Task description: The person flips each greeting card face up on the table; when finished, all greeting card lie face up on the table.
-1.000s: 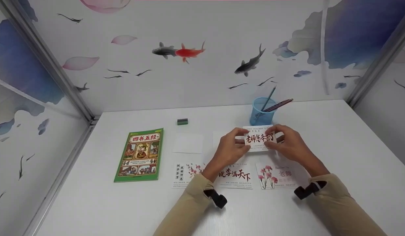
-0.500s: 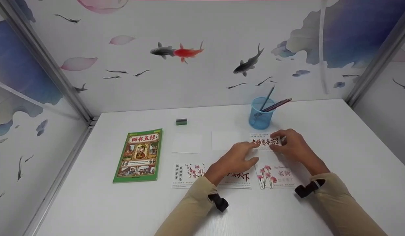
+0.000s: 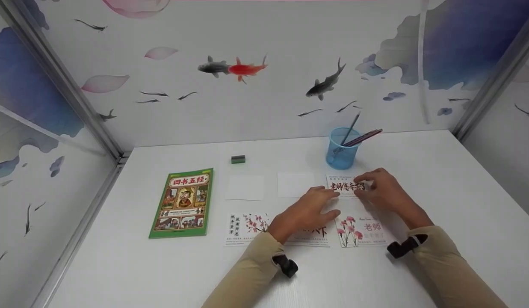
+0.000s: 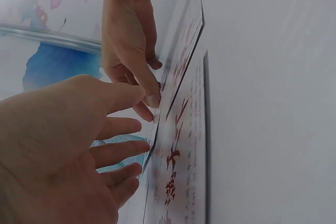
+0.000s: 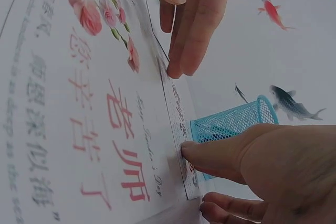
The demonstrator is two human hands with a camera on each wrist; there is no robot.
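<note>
Both hands flat-fingered on the red-lettered card (image 3: pixel 346 186) at frame centre-right (lying on the bench (image 3: pixel 439 179)): left hand (image 3: pixel 309 209) touches its left edge, right hand (image 3: pixel 382 188) its right.

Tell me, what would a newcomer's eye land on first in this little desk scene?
Probably the two hands meeting mid-table: the left hand and right hand touch a card with red calligraphy lying flat on the white table. Next, the green picture book at the left, and the blue mesh pencil cup just behind the card. Behind it all, a red fish is painted on the wall.
</note>
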